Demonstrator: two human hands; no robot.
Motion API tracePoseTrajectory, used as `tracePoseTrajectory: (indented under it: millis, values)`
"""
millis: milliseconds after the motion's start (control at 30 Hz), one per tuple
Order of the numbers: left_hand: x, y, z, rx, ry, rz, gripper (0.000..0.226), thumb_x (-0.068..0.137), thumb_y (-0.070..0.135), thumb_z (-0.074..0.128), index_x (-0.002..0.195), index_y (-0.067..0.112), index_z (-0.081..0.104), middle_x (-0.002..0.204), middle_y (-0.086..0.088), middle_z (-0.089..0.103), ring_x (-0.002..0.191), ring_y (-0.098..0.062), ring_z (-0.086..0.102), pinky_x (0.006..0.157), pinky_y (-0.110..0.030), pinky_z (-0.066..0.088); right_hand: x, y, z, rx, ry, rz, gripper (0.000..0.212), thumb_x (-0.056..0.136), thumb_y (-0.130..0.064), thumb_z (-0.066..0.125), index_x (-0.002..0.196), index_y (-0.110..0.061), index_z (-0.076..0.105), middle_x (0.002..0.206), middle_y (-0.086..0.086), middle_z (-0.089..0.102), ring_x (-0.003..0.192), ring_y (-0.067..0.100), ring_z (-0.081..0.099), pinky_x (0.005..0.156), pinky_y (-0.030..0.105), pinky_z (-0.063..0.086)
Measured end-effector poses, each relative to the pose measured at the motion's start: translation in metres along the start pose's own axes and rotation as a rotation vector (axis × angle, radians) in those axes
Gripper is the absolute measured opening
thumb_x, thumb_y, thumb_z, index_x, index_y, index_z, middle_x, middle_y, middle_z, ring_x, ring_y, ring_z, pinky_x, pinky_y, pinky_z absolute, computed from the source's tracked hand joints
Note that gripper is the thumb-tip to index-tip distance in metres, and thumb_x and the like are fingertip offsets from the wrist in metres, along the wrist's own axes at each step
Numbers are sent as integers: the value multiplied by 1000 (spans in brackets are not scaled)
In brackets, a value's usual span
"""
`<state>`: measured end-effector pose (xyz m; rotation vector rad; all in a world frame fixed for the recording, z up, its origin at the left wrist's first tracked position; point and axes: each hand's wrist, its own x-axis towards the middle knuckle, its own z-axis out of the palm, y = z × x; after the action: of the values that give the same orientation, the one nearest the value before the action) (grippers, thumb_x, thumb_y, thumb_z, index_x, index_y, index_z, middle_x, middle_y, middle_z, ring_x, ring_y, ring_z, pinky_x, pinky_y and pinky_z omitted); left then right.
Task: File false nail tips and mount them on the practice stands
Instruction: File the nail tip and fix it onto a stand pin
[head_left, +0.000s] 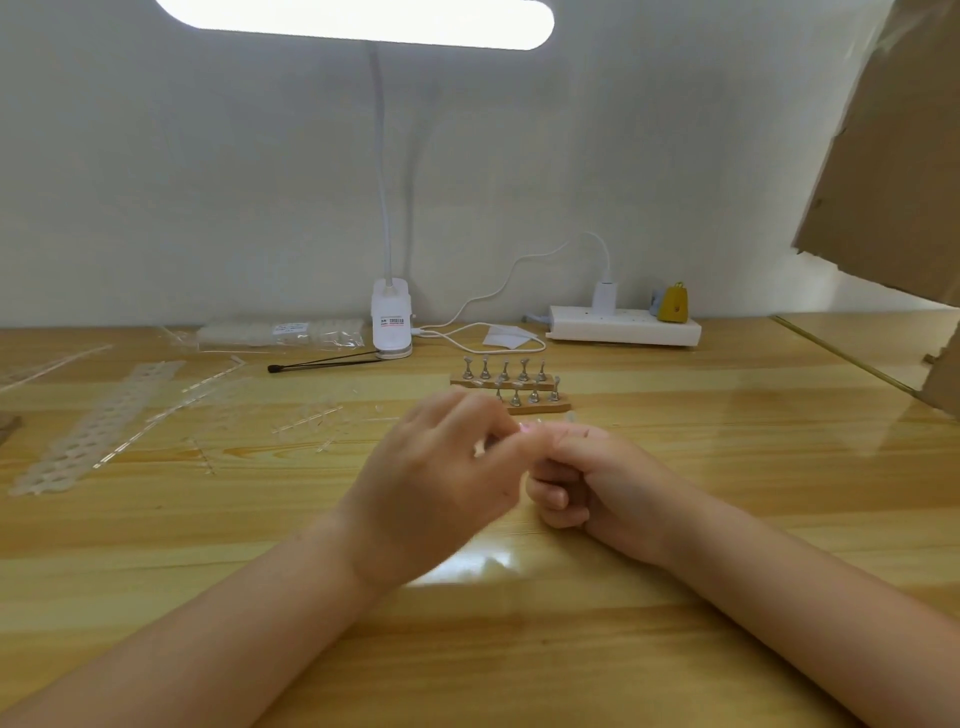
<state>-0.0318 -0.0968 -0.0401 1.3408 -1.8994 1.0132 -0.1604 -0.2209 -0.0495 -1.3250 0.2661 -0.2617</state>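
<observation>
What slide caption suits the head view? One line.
Both hands meet over the wooden table, before the practice stands.

Bright, even light from the lamp head (358, 21) overhead — blown out white. Glare patch on the table (467, 566). Left hand (441, 478) motion-blurred; edges bowed by wide-angle lens.

Both hands meet above the wooden counter (675, 597), fingertips together. The left hand (441, 483) is blurred, its fingers (467, 415) curled toward the right hand (587, 478), which is fisted with fingers (553, 496) tucked under; what they pinch is too small to tell. Just beyond them stand two wooden practice stands (511, 387) with metal holders. Strips of clear nail tips (98, 426) lie at left. A clip lamp (392, 322) and a white power strip (623, 325) sit by the wall.
</observation>
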Motion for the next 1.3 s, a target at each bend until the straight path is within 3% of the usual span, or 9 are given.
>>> tracePoseTrajectory:
  millis: [100,267,400,467,633,767,933,1133,1300]
  values:
    - [-4,-10,-4,34,11,-57,23,70,-4,72,89,10,74,74,-10,61,63,-24,58,59,-38,52,0,0,1,52,43,5,23,85,-29,56,76,-8,52,57,-4,28,47,7,36,38,16,26]
    - [1,11,3,-86,-13,45,24,81,2,64,101,15,62,80,-7,60,71,-20,53,70,-28,48,-1,-1,1,-41,-30,-16,11,86,-16,57,83,-10,49,59,-1,32,48,7,35,40,16,26]
    - [-3,-10,-3,5,-59,-130,19,69,-6,73,84,6,73,71,-10,58,61,-25,55,54,-41,50,0,-2,-1,77,2,24,20,88,-29,52,76,-13,49,58,-3,23,48,8,35,40,17,23]
    - [-4,-10,-3,-38,-34,-151,17,73,-3,72,88,6,73,74,-9,59,63,-24,56,59,-39,49,0,0,-1,59,-1,14,18,85,-27,54,72,-14,51,56,-4,24,47,8,35,39,16,24]
    - [1,10,3,-117,-25,-24,21,81,8,66,100,16,59,76,-7,58,67,-21,54,66,-30,47,1,1,0,-26,-28,-9,19,82,-13,58,99,-9,49,60,-2,33,47,6,35,39,15,25]
    - [-2,-6,-1,-26,-37,-156,16,70,-4,72,84,4,72,69,-11,55,58,-26,53,52,-40,48,1,0,0,34,3,-17,19,88,-28,51,78,-13,47,56,-5,29,48,7,35,39,16,24]
    - [0,9,4,-131,-9,-46,18,80,5,67,96,13,63,81,-7,60,71,-21,57,67,-30,49,1,3,0,56,5,-42,24,98,-11,45,78,-15,57,58,-5,44,46,5,38,38,15,27]
    - [-3,-6,-1,-59,-13,-101,19,76,0,68,92,9,69,78,-9,62,65,-25,59,59,-37,51,2,2,-1,91,34,-35,19,86,-28,57,76,-14,51,58,-3,30,47,6,35,39,16,24]
    - [1,8,3,-76,-15,34,27,79,4,67,103,16,66,90,-3,57,72,-20,59,70,-30,51,1,2,-2,-30,-33,-45,11,93,-9,52,83,-11,57,61,-2,38,48,5,35,40,16,24]
